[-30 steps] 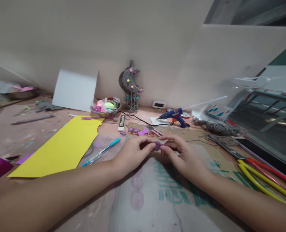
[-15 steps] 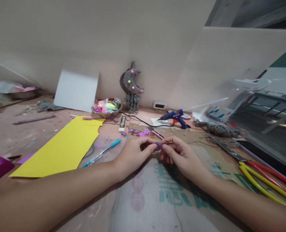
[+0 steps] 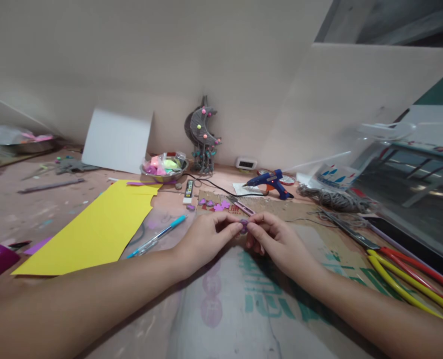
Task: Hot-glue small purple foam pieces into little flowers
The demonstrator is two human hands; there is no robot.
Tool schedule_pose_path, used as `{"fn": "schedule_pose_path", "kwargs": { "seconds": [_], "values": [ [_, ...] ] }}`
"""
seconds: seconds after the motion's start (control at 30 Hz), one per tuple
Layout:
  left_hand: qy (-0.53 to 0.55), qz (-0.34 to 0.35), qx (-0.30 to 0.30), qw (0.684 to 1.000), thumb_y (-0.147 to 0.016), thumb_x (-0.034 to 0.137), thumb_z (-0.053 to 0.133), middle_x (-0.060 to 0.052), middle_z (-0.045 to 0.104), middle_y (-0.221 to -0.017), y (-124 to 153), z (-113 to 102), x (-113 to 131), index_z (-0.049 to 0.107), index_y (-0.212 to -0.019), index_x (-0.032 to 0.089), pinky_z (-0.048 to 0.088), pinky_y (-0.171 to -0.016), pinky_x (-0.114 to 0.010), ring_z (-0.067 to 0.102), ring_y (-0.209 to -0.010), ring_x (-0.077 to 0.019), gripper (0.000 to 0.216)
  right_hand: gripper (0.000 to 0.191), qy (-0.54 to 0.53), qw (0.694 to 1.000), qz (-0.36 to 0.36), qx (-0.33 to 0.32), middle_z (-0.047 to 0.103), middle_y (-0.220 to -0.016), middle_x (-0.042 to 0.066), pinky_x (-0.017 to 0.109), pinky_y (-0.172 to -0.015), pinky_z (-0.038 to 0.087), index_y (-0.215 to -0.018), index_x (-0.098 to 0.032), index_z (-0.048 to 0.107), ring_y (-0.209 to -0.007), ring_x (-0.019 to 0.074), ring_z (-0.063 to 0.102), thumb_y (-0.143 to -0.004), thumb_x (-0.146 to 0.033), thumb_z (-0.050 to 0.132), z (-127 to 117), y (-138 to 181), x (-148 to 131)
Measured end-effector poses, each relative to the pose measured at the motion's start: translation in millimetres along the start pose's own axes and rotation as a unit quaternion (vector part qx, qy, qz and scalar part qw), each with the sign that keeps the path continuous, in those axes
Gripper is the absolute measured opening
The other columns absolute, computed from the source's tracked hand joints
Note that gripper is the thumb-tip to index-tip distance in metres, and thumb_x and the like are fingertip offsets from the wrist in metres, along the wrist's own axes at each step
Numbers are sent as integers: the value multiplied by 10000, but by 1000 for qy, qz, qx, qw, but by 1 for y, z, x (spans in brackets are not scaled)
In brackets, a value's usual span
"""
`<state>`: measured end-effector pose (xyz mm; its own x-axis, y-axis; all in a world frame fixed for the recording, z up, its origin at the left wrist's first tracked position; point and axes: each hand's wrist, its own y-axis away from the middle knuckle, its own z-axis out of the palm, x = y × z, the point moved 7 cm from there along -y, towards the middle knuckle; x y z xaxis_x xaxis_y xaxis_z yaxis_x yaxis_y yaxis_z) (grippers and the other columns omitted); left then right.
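Both forearms rest on the worktop [image 3: 15, 209], and the hands meet at its centre.

Left hand [image 3: 205, 238]: fingers curled, with the thumb and forefinger tips pinched on the left edge of the small purple craft piece [image 3: 244, 227].

Right hand [image 3: 277, 242]: fingers curled, with the thumb and forefinger tips pinched on the right edge of the same piece. The small purple craft piece is held between the two hands, just above the printed cardboard sheet [image 3: 273, 304] that lies under both wrists. Its exact shape is too small to tell.

Items near the hands:
- Just beyond the fingertips are the loose purple cut-out shapes [image 3: 217, 205] and the pink utility knife [image 3: 242, 206], both lying on the cardboard.
- Just outside the left hand is the teal ballpoint pen [image 3: 157, 235]. The large yellow paper sheet [image 3: 94, 229] lies flat further out on that side.
- Well beyond the right hand is the blue hot-glue gun [image 3: 270, 180], propped on its stand with the nozzle pointing toward the left-hand side.
- Outside the right hand is the grey twine bundle [image 3: 333, 198]. The yellow and red plastic rods [image 3: 411, 276] lie alongside the right forearm.
- Well beyond the left hand are the metal bowl of pastel pieces [image 3: 164, 167] and the grey crescent-moon ornament [image 3: 203, 130], which stands against the wall.
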<state>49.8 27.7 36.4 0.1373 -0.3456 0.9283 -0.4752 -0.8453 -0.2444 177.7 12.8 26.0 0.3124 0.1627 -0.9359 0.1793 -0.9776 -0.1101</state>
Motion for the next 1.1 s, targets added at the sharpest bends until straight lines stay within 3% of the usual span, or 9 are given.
{"fn": "schedule_pose_path", "kwargs": {
  "seconds": [0.27,0.53,0.8,1.1],
  "values": [
    [22,-16,-4,1000,-833,275,524,-29,694,-907,0,2,-2,661,-986,171,478,-701,-230,624,-807,-148,230,256,18,1000,-14,6,554,-564,-31,208,-442,399,-843,-183,488,-472,87,480,-865,-438,484,-1,2,-4],
    [-23,4,12,1000,-851,281,491,-14,664,-796,1,-1,2,647,-833,150,453,-677,-205,595,-751,-129,204,235,67,997,-33,5,549,-579,-33,215,-479,414,-814,-187,527,-489,95,495,-869,-412,488,-2,3,-6],
    [-69,31,11,997,-861,251,475,-7,679,-811,2,0,6,659,-840,169,455,-699,-213,596,-755,-134,202,227,76,995,-61,29,463,-542,-51,207,-453,385,-839,-184,545,-475,91,443,-876,-393,463,-5,6,-15],
    [-90,40,9,995,-855,214,491,0,683,-814,3,0,9,664,-851,172,456,-698,-196,597,-756,-125,178,164,105,992,-70,24,567,-672,-8,216,-518,430,-870,-187,538,-565,107,522,-848,-348,520,-4,4,-12]
  ]
}}
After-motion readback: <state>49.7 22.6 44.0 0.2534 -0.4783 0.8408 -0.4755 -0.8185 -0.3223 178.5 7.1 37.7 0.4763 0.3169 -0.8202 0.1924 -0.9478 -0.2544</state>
